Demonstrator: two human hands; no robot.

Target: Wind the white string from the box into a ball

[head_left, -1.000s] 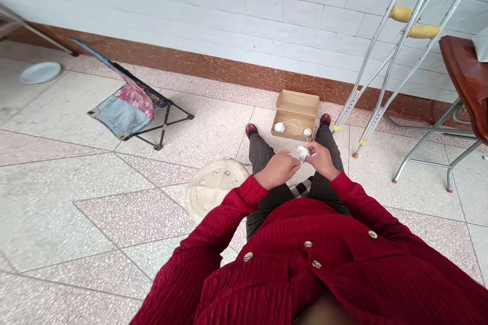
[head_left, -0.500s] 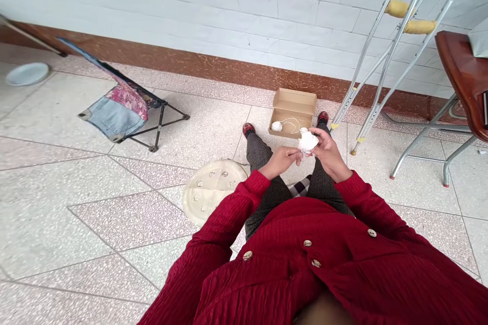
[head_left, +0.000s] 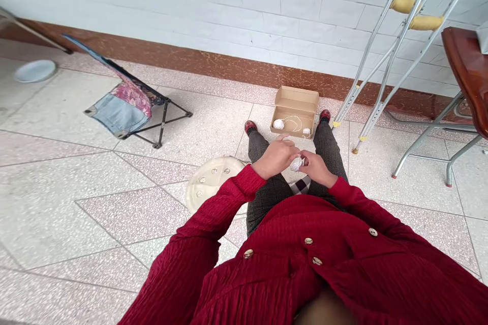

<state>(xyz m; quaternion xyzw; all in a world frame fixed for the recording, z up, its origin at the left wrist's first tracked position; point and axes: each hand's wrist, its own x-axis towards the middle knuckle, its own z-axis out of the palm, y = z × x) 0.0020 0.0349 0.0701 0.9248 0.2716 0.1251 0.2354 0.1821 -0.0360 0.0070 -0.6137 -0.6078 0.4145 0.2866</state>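
Note:
I sit with my legs stretched out on a tiled floor. Between my knees I hold a small white ball of thread (head_left: 296, 164). My right hand (head_left: 318, 167) cups it from the right, fingers closed on it. My left hand (head_left: 277, 155) meets it from the left, fingers curled over the ball. Beyond my feet lies an open cardboard box (head_left: 295, 99) with another small white ball (head_left: 278, 124) and loose thread inside.
A round cream plastic lid (head_left: 208, 183) lies by my left leg. A low folding fabric stool (head_left: 127, 104) stands to the left, a white plate (head_left: 35, 70) at far left. Metal crutches (head_left: 385, 51) lean on the wall; a brown chair (head_left: 467, 78) stands right.
My hands came back down from near the box toward my lap, and the ball is now more enclosed between both hands.

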